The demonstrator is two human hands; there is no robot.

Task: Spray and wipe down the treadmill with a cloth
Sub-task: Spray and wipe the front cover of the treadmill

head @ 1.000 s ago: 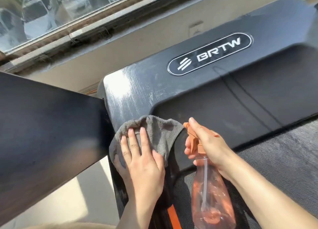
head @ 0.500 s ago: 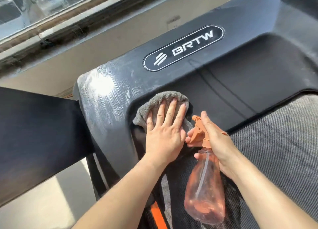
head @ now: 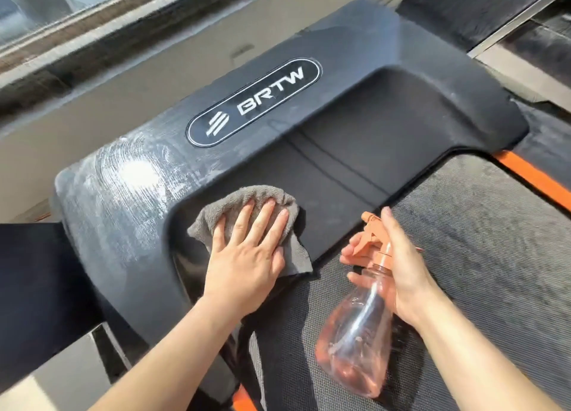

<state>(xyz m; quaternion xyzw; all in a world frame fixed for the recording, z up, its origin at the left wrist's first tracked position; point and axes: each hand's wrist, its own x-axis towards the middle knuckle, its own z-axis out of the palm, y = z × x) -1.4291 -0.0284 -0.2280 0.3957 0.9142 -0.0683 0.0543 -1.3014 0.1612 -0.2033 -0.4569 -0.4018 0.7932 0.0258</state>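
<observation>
The black treadmill [head: 386,126] fills the view, its motor cover bearing a BRTW badge [head: 253,101] and pale wipe streaks at its left corner. My left hand [head: 247,256] lies flat, fingers spread, pressing a grey cloth [head: 244,200] onto the recessed dark panel just ahead of the belt [head: 479,256]. My right hand [head: 392,268] grips a clear spray bottle [head: 358,333] with an orange trigger head by its neck, held over the belt to the right of the cloth. The nozzle points left toward the cloth.
A dark upright bar [head: 34,287] of the treadmill frame crosses the left edge. Orange side strips [head: 531,175] border the belt. Behind the cover runs a beige wall and a window sill [head: 92,33]. Another dark machine [head: 463,5] stands at the top right.
My left hand has slid the cloth from the cover's left edge rightward onto the recessed panel. The right hand has kept the bottle beside it. The view has shifted, showing more of the treadmill.
</observation>
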